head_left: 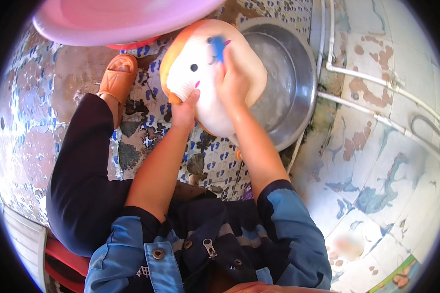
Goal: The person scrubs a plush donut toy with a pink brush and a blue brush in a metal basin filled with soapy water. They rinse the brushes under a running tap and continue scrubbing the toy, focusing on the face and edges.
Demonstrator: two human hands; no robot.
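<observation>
A round white and orange plush toy (200, 68) with a black eye and pink mouth is held up over the edge of a metal basin (298, 83). My left hand (185, 111) grips the toy's lower left side. My right hand (232, 80) presses a blue brush (219, 48) against the toy's face near the top; the brush is blurred. The basin holds cloudy water.
A pink plastic basin (117, 19) sits at the top left. My left foot in an orange slipper (118, 75) rests on the patterned mat (215, 161). White pipes (371, 78) run along the stained tiled floor at the right. A red stool (66, 263) is under me.
</observation>
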